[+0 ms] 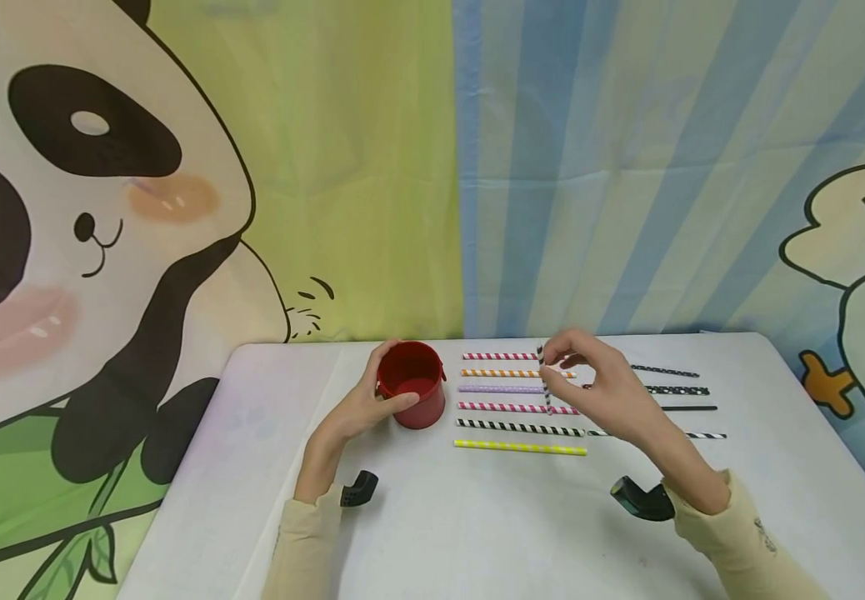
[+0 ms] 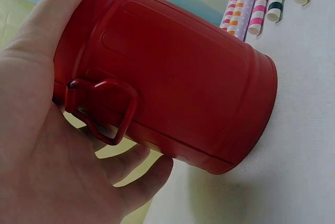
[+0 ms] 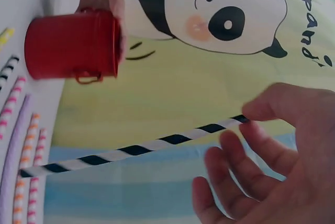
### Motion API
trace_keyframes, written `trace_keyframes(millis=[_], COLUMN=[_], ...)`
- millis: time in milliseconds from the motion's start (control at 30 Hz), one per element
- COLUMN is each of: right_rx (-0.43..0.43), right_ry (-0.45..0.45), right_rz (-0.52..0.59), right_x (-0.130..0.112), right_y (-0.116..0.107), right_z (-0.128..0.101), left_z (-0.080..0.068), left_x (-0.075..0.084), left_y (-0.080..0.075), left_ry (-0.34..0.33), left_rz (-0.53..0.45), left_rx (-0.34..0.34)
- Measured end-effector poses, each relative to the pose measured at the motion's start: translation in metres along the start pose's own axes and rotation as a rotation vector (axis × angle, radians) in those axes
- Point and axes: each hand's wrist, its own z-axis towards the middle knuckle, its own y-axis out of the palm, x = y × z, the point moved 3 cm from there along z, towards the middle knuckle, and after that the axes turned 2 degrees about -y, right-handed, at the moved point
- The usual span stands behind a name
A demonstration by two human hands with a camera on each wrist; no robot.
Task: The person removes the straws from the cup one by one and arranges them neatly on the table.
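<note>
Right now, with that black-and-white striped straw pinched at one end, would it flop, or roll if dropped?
The black-and-white striped straw stays straight though the right hand pinches only one end, so it is probably stiff and very light. Being a thin round tube, it would likely roll on the smooth white table. A hard pinch might crease it.

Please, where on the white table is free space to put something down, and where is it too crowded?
The table is bare in front, between the two sleeves below the yellow straw, at the left beyond the red bucket, and along the right edge past the black-patterned straws. The middle is crowded: straw rows lie close together behind the right hand.
</note>
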Motion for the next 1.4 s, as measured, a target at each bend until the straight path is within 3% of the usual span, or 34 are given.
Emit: trace_keyframes(millis=[233,567,667,833,933,1100,1400], right_rx=[-0.081,-0.186,-0.188,-0.14,-0.136,-0.196,-0.225], right_ry=[-0.029,0.019,-0.001,-0.118,-0.115,-0.019,0.005], right_rz=[-0.262,-0.499,-0.563,-0.681,-0.751,-0.808,-0.847], right_x=[-0.002,0.014,0.027,0.05,0.063,0.082,0.103], right_y=[-0.019,-0.026,-0.024,-0.018,-0.016,-0.014,-0.01], right_z=[-0.019,-0.044,-0.053,-0.072,-0.081,-0.091,-0.104], left_z=[0.001,-0.001,-0.002,-0.002,-0.001,-0.001,0.0], left_x=[-0.001,-0.001,0.0,0.0,0.0,-0.001,-0.002], left_y=[0.001,-0.002,-0.001,-0.001,-0.001,-0.001,0.0], left_ry=[0.005,-0.016,-0.012,-0.021,-0.028,-0.03,-0.039], left_rz=[-0.001,0.013,0.015,0.007,0.007,0.011,0.006], left_rx=[-0.005,0.004,0.004,0.007,0.008,0.013,0.007])
